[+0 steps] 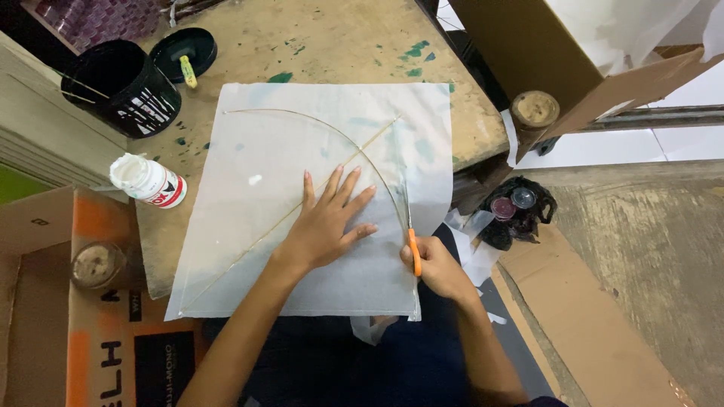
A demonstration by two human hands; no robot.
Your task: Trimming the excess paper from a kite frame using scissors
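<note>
Two hands: both on the paper sheet (317,196)
Left hand (328,222): grip wide, fingers spread flat on sheet
Right hand (434,264): grip closed on orange-handled scissors (411,237) at sheet's right edge
Sheet: lies on the worn wooden surface (339,45), thin sticks (332,177) across it
Glue bottle (148,181): left of sheet

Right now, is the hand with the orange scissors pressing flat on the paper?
No, the right hand grips the scissors; the left hand lies flat on the white paper.
</note>
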